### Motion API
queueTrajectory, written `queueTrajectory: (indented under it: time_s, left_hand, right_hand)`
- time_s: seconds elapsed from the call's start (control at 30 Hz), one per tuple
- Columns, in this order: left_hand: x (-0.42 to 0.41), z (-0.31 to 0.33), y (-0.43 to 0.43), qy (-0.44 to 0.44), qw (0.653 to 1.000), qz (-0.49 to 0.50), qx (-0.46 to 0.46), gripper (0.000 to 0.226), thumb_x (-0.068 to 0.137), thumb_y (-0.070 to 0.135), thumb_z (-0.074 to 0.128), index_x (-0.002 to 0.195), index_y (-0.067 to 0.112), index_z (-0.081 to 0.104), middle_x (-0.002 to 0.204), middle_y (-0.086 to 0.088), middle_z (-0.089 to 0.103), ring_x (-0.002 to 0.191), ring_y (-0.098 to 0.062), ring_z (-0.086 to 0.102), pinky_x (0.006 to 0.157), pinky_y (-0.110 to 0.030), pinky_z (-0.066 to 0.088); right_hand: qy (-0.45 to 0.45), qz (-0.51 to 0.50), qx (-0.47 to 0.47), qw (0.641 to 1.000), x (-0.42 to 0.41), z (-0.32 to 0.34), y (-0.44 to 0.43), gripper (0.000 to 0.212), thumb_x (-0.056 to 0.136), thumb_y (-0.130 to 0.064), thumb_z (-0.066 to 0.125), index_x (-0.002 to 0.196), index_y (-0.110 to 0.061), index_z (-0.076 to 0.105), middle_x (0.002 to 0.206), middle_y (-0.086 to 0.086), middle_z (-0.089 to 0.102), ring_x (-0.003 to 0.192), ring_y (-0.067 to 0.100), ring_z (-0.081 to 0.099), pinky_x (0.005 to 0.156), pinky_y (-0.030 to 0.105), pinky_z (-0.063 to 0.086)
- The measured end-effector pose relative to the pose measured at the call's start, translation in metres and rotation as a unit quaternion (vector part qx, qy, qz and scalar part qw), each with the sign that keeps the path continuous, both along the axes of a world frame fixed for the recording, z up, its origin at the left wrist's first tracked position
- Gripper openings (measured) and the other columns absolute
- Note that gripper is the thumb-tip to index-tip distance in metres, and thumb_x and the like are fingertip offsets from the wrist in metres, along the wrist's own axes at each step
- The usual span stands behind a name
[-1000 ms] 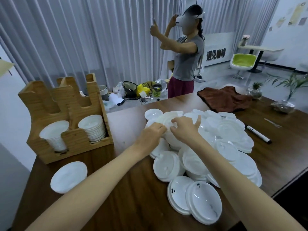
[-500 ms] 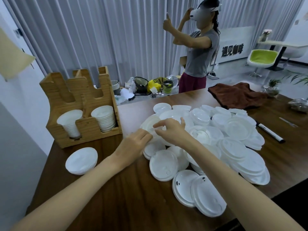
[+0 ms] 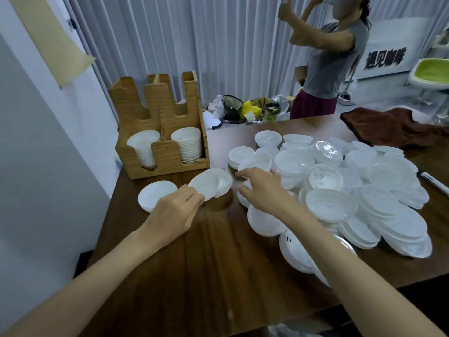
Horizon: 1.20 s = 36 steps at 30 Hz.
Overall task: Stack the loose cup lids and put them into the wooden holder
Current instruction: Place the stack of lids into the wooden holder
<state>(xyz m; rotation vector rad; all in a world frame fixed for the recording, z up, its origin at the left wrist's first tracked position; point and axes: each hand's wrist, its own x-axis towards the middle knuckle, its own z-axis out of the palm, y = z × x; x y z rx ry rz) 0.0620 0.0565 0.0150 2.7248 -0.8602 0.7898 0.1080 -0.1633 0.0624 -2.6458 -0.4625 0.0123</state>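
Beside the wooden holder (image 3: 167,153), left grip (image 3: 175,212) pinches round white plastic lids (image 3: 211,182); right grip (image 3: 262,189) lies released on the lid heap (image 3: 330,203).

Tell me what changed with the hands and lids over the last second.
The left hand took a few lids out of the pile and carried them left, toward the small stack before the wooden holder; it pinches their near edge. The right hand stayed on the pile's left edge. Holder, small stack and brown cloth did not move.
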Motion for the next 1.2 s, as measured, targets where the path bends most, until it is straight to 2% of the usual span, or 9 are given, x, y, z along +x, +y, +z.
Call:
queueTrajectory:
  time_s: [0.2, 0.33, 0.57, 0.7, 0.83, 0.93, 1.07, 1.13, 1.2]
  left_hand:
    - [-0.028, -0.014, 0.006, 0.053, 0.993, -0.055, 0.091, 0.017, 0.078, 0.006, 0.072, 0.094, 0.007, 0.071, 0.088, -0.008, 0.065, 0.074, -0.018, 0.062, 0.058, -0.027, 0.054]
    - [-0.031, -0.017, 0.016, 0.058, 0.995, -0.024, 0.076, 0.022, 0.079, 0.001, 0.067, 0.099, 0.007, 0.071, 0.095, -0.009, 0.065, 0.084, -0.02, 0.063, 0.066, -0.031, 0.056]
    - [-0.046, -0.01, 0.036, 0.068, 0.996, 0.061, -0.024, 0.034, 0.074, -0.009, 0.068, 0.103, 0.006, 0.071, 0.099, -0.01, 0.066, 0.089, -0.022, 0.065, 0.079, -0.026, 0.055]
    - [-0.048, -0.01, 0.035, 0.093, 0.992, 0.071, -0.053, 0.039, 0.073, -0.012, 0.066, 0.106, 0.009, 0.07, 0.103, -0.007, 0.065, 0.094, -0.019, 0.063, 0.083, -0.022, 0.049]
    - [-0.042, -0.009, 0.022, 0.098, 0.989, 0.081, -0.077, 0.038, 0.076, -0.009, 0.064, 0.108, 0.01, 0.069, 0.105, -0.006, 0.065, 0.095, -0.019, 0.062, 0.081, -0.023, 0.051]
    - [-0.026, -0.004, 0.015, 0.093, 0.979, 0.108, -0.145, 0.033, 0.088, 0.001, 0.058, 0.119, 0.012, 0.064, 0.111, -0.004, 0.062, 0.1, -0.016, 0.059, 0.081, -0.022, 0.051]
    - [0.001, 0.005, 0.006, 0.125, 0.94, 0.147, -0.28, 0.044, 0.094, 0.009, 0.053, 0.136, 0.02, 0.046, 0.119, 0.005, 0.052, 0.107, -0.004, 0.049, 0.084, -0.012, 0.039]
    - [0.011, 0.007, 0.007, 0.102, 0.952, 0.141, -0.253, 0.047, 0.089, 0.0, 0.056, 0.132, 0.017, 0.051, 0.124, 0.002, 0.05, 0.114, -0.009, 0.047, 0.089, -0.016, 0.041]
    - [0.014, 0.004, 0.011, 0.055, 0.978, 0.108, -0.169, 0.034, 0.083, -0.005, 0.063, 0.114, 0.01, 0.066, 0.123, -0.008, 0.056, 0.116, -0.019, 0.049, 0.09, -0.027, 0.047]
  right_hand:
    - [-0.004, 0.058, 0.002, 0.998, -0.01, -0.025, 0.033, 0.04, 0.095, -0.012, 0.049, 0.135, -0.016, 0.051, 0.14, 0.009, 0.048, 0.123, 0.027, 0.049, 0.105, 0.04, 0.037]
    - [-0.041, 0.072, -0.067, 0.994, 0.001, -0.031, 0.046, 0.038, 0.094, -0.008, 0.047, 0.131, -0.013, 0.054, 0.141, 0.006, 0.048, 0.124, 0.025, 0.046, 0.103, 0.034, 0.033]
    - [-0.039, 0.06, -0.072, 0.995, 0.01, -0.043, 0.052, 0.037, 0.091, 0.0, 0.045, 0.121, -0.01, 0.066, 0.123, 0.009, 0.065, 0.116, 0.027, 0.054, 0.107, 0.035, 0.029]
    - [-0.048, 0.061, -0.063, 0.995, 0.014, -0.046, 0.051, 0.035, 0.083, 0.004, 0.047, 0.109, -0.003, 0.069, 0.116, 0.01, 0.066, 0.108, 0.03, 0.055, 0.096, 0.032, 0.035]
    - [-0.088, 0.074, -0.028, 0.993, 0.005, -0.041, 0.047, 0.042, 0.081, 0.011, 0.049, 0.119, 0.001, 0.064, 0.127, 0.011, 0.061, 0.119, 0.031, 0.05, 0.1, 0.033, 0.029]
    - [-0.119, 0.096, 0.034, 0.988, -0.002, -0.037, 0.046, 0.043, 0.078, 0.016, 0.052, 0.117, 0.004, 0.065, 0.123, 0.015, 0.063, 0.115, 0.034, 0.054, 0.097, 0.033, 0.035]
    - [-0.106, 0.138, 0.07, 0.982, -0.019, -0.033, 0.046, 0.041, 0.083, 0.014, 0.053, 0.12, 0.0, 0.065, 0.128, 0.011, 0.061, 0.121, 0.024, 0.052, 0.096, 0.0, 0.019]
    - [-0.092, 0.164, 0.089, 0.978, -0.027, -0.033, 0.045, 0.042, 0.084, 0.014, 0.05, 0.12, -0.001, 0.065, 0.129, 0.01, 0.061, 0.123, 0.022, 0.052, 0.098, -0.001, 0.02]
    - [-0.078, 0.18, 0.105, 0.975, -0.031, -0.033, 0.043, 0.043, 0.085, 0.014, 0.047, 0.12, -0.002, 0.065, 0.13, 0.01, 0.061, 0.125, 0.021, 0.052, 0.103, 0.012, 0.027]
